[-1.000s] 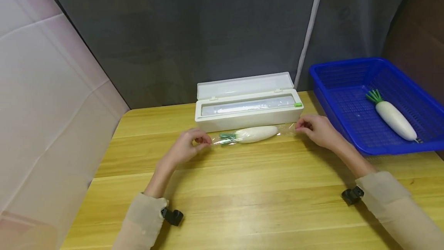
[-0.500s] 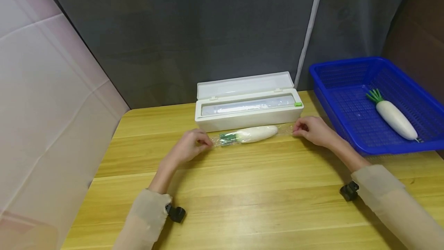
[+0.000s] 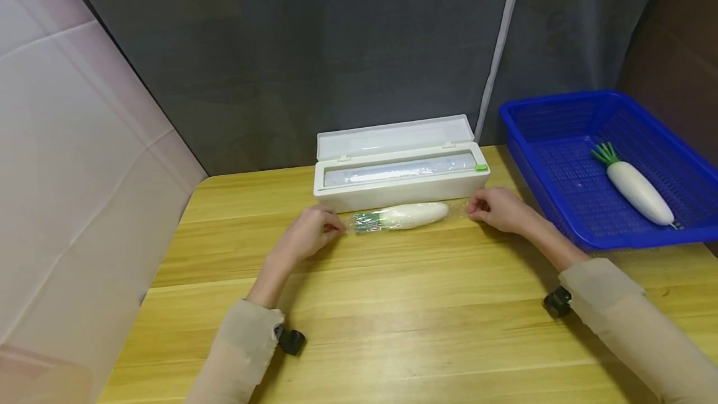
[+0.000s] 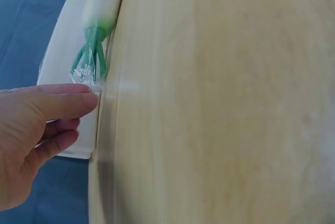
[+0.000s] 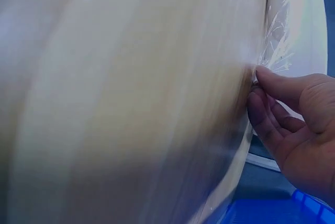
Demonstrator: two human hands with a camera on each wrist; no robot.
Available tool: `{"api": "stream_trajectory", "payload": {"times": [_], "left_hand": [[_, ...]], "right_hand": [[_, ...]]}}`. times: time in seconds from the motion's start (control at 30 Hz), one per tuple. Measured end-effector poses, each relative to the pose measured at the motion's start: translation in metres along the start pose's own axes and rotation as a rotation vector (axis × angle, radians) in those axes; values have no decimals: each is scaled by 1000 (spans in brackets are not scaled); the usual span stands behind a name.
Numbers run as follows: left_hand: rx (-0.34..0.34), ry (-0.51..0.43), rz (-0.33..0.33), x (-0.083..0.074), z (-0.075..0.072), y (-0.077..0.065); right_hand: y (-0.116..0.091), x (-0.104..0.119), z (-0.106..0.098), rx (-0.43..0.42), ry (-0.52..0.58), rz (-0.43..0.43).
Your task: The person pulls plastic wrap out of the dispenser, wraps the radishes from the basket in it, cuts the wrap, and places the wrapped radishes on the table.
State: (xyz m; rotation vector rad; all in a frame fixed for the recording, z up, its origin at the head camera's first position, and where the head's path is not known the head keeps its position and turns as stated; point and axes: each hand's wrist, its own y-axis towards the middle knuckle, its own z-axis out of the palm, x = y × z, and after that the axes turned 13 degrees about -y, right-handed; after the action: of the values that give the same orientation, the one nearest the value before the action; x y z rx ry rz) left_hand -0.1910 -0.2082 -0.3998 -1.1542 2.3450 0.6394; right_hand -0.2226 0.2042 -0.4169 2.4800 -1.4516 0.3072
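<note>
A white radish [image 3: 417, 215] with green stalks [image 3: 367, 222] lies wrapped in clear plastic film, just in front of a white film box. At the stalk end, my left hand [image 3: 310, 231] pinches the gathered film between thumb and fingers; the left wrist view shows the crumpled film [image 4: 86, 77] at the fingertips. My right hand [image 3: 499, 209] pinches the film's other end, beyond the radish's tip. In the right wrist view, creased film [image 5: 277, 41] runs from the thumb and index finger of that hand.
Behind the radish stands the white film box [image 3: 404, 189], lid [image 3: 395, 136] raised, a film roll inside and a green slider at its right. A blue basket [image 3: 555, 204] at the right holds another radish [image 3: 641, 192]. A dark curtain hangs at the table's [image 3: 392, 317] back.
Both hands have moved slightly inward, nearer the radish. The film at both ends is bunched shorter, while the radish stays in about the same place.
</note>
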Motion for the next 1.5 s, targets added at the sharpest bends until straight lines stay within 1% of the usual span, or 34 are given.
{"api": "stream_trajectory", "payload": {"times": [0.1,0.2,0.27,0.33,0.37,0.47,0.57,0.63,0.7,0.87,1.0,1.1,1.23,1.3,1.37,1.5], "left_hand": [[-5,-5,1,0,1,-1],[-18,-50,-37,-2,0,-3],[-35,-87,-74,-4,-1,-4],[-61,-111,-98,-5,-3,-4],[-76,-120,-101,-5,-4,-5],[-123,-124,-71,-5,-4,-5],[-144,-127,-35,-6,-4,-4],[-134,-125,-23,-6,-3,-3],[-108,-118,-21,-7,-1,-1],[-19,-89,-54,-7,2,3],[26,-60,-85,-7,5,5],[48,-54,-97,-7,8,5],[63,-49,-114,-6,11,7],[59,-42,-110,-5,12,8],[48,-33,-92,-4,14,8],[18,-19,-29,-3,16,9]], "right_hand": [[-3,0,-3,22,39,-9],[-7,1,-7,16,81,-2],[-9,2,-11,-22,87,7],[-9,3,-14,-82,80,7],[-9,4,-14,-112,71,1],[-7,7,-14,-171,59,-34],[-4,9,-12,-166,44,-82],[-2,10,-11,-134,33,-96],[0,11,-9,-95,21,-96],[4,13,-5,-18,14,-78],[7,13,-1,19,2,-85],[9,12,1,20,-2,-106],[11,13,3,11,-12,-124],[11,14,3,9,-16,-117],[11,15,2,3,-28,-113],[10,17,1,-32,-48,-114]]}}
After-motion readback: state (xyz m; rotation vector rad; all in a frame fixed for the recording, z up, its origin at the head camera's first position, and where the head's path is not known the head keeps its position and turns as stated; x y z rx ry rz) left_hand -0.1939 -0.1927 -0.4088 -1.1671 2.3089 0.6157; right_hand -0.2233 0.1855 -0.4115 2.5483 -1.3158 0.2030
